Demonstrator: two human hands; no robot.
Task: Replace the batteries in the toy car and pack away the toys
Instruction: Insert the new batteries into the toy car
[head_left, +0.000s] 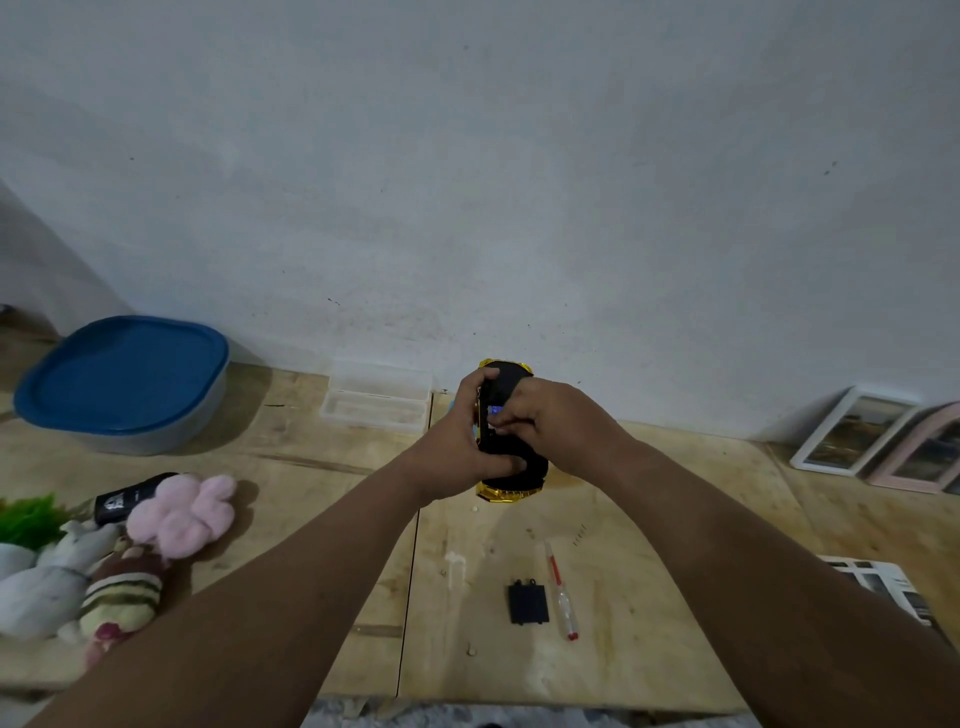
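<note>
Forearms nearest; left grip (457, 441) clasps upturned toy car (511, 467), right grip (545, 421) pinches blue battery (494, 410).

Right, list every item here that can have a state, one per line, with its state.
toy car: upside down, held off the table, battery bay open
left hand: grips the car
right hand: fingertips at the bay
battery cover: off, flat on the table
screwdriver: lying unused
blue-lidded tub: closed
clear case: open
plush toys: unpacked

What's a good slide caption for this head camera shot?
Both hands hold the upturned toy car, fingers at its battery bay; cover and screwdriver lie nearby.
</note>
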